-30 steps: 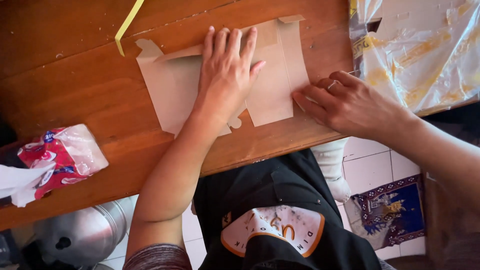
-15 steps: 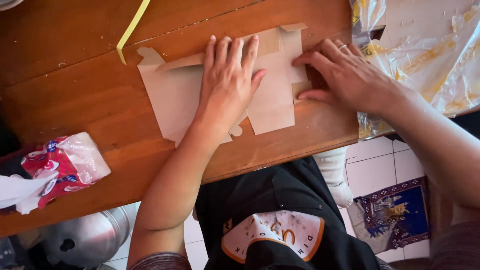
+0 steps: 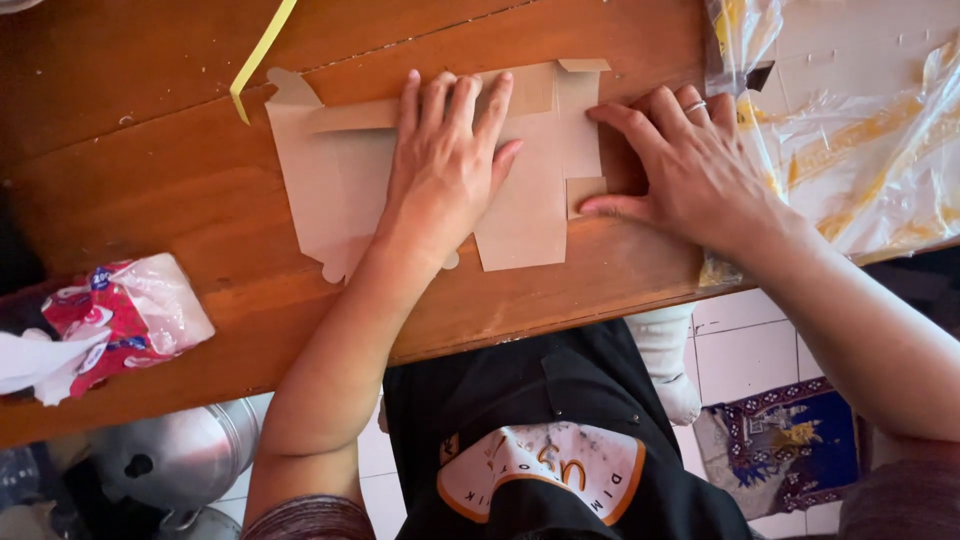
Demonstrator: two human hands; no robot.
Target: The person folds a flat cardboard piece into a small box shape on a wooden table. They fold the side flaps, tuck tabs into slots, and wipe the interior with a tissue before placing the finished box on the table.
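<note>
A flat brown cardboard box blank (image 3: 530, 215) with flaps and tabs lies on the wooden table (image 3: 140, 190). My left hand (image 3: 445, 160) rests palm down on its middle, fingers spread and pointing away from me. My right hand (image 3: 690, 165), with a ring on one finger, presses flat at the blank's right edge, fingertips on the right flap and thumb by a small side tab. Neither hand grips anything; both lie flat on the card.
A yellow strip (image 3: 262, 50) lies at the table's far edge. Crinkled clear plastic sheeting (image 3: 850, 120) covers the right end. A red and white tissue pack (image 3: 110, 320) sits at the left. Metal pots (image 3: 170, 460) and a patterned mat (image 3: 780, 445) are on the tiled floor.
My right hand has moved up from the table's near edge onto the right flap of the blank and flattened out. My left hand has stayed pressed on the middle.
</note>
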